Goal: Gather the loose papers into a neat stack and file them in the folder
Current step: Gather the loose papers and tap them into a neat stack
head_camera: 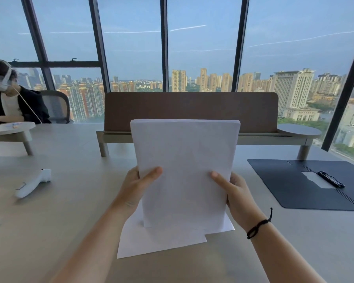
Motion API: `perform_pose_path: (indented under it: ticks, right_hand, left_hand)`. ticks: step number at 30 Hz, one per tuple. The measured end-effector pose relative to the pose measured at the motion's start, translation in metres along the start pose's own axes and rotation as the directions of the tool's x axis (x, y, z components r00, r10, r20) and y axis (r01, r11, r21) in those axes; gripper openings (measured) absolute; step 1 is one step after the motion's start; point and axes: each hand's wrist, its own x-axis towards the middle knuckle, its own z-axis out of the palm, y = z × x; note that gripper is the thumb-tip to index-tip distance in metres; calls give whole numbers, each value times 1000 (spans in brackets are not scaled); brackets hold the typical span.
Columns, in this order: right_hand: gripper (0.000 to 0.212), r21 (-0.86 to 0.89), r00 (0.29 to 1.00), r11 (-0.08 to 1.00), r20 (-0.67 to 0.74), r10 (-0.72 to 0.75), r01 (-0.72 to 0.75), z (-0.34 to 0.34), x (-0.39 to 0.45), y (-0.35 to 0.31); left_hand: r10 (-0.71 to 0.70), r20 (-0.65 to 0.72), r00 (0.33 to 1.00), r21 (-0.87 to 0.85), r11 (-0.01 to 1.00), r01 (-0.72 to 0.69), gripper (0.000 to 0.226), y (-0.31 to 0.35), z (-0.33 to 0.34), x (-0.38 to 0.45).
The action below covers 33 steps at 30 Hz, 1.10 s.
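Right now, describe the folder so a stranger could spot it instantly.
Start at the long grey desk under the windows and look to its right end. The folder lies open and flat there, right of the upright paper stack. It is the only dark thing, with a black pen on it.

— What's on the desk (70,211) at nine o'clock?
— A white controller (33,183). At eleven, a seated person (12,103) in a headset.
— And twelve?
— A brown divider panel (190,111) before the windows (200,43).
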Motion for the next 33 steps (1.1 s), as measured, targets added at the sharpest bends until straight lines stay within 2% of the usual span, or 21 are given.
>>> perform_pose_path:
  ticks: [2,4,7,10,12,14,17,19,21,23,25,27,30,32,33]
  right_hand:
    - [57,-19,999,999,7,39,-39,-1,-4,8]
    - [52,-52,997,995,-10,80,-80,5,-6,15]
    - [46,-106,995,990,-32,92,-94,12,-1,15]
    - [43,-166,993,983,-101,57,-73,5,10,10]
    - [46,-198,970,969,-221,105,-150,-6,20,12]
    - [54,-199,923,937,-318,216,-288,-17,27,16]
    - [62,-50,839,887,-351,416,-460,-25,39,20]
    - [83,88,807,860,-309,503,-502,-26,47,20]
    - [88,143,788,836,-283,547,-529,-25,50,23]
    - [76,146,775,818,-266,574,-556,-23,51,28]
    - [51,136,780,814,-234,580,-565,-14,49,38]
    - [34,42,800,825,-220,558,-564,-2,47,51]
    - [21,-273,890,849,-195,411,-452,14,48,66]
    - [11,-316,918,862,-94,386,-395,23,43,68]
    - [15,-287,916,871,-72,395,-399,25,41,68]
  left_hand:
    - [-40,14,999,32,999,40,40,-11,-1,-2]
    - [-70,1,998,73,995,69,25,-19,3,-5]
    - [-71,-159,985,109,990,89,20,-18,1,2]
    - [-159,-322,933,-78,987,142,17,-16,-23,14]
    - [-279,-326,903,-261,945,198,34,-19,-48,17]
    - [-380,-276,883,-304,906,295,39,-25,-66,10]
    - [-429,-232,873,-256,893,371,26,-40,-77,-2]
    - [-489,-242,838,-276,863,424,31,-47,-74,-3]
    - [-512,-263,818,-307,848,432,40,-52,-72,1]
    - [-520,-276,808,-297,846,443,43,-57,-70,6]
    - [-545,-258,798,-304,830,468,39,-62,-64,9]
    - [-553,-219,804,-313,820,478,34,-66,-59,12]
    - [-558,-180,810,-327,811,485,33,-69,-52,14]
    - [-572,-156,805,-334,798,502,34,-70,-48,14]
    - [-583,-143,799,-332,789,517,36,-71,-47,14]
